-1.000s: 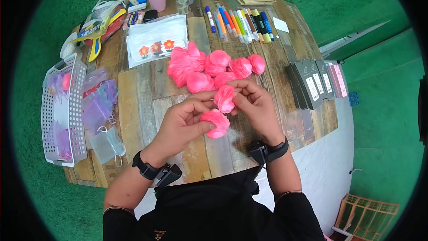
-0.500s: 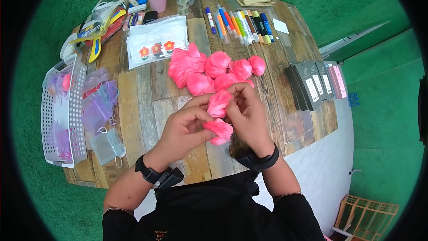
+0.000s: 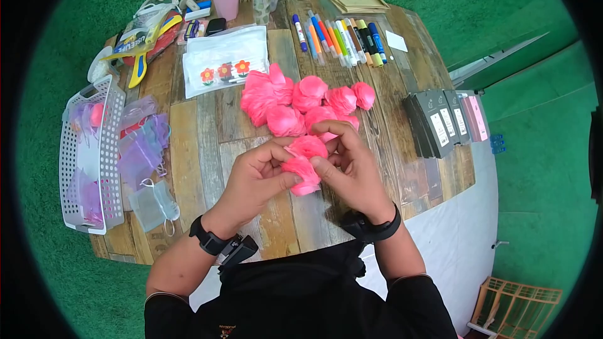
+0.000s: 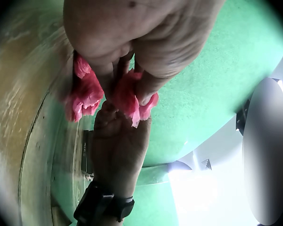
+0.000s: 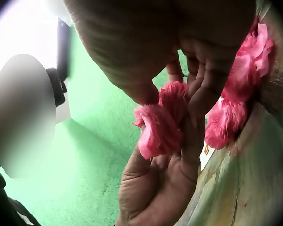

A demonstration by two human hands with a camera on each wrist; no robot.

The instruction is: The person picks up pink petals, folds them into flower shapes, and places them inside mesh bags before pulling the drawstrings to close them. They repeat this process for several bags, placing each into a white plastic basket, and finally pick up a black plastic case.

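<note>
Two ruffled pink artificial flowers are held close together over the near middle of the table. My left hand (image 3: pixel 251 179) pinches the lower pink flower (image 3: pixel 301 172) between thumb and fingers. From the other side, my right hand (image 3: pixel 353 169) pinches the upper pink flower (image 3: pixel 309 145), its thumb tip beside the spot where the two overlap. In the right wrist view, the nearer pink flower (image 5: pixel 159 134) covers part of the one behind it. Several more pink flowers (image 3: pixel 286 120) lie in a pile just beyond my fingers.
Beyond the pile lie a white pouch with red flowers (image 3: pixel 213 56) and a row of markers (image 3: pixel 342 41). Dark boxes (image 3: pixel 430 122) stand at the right. At the left are purple mesh bags (image 3: pixel 141 150) and a white basket (image 3: pixel 113 169). A pink cup (image 3: pixel 226 1) stands at the back.
The two held flowers, one above the other earlier with a small gap, now overlap more closely. My right thumb has shifted down toward the lower flower.
</note>
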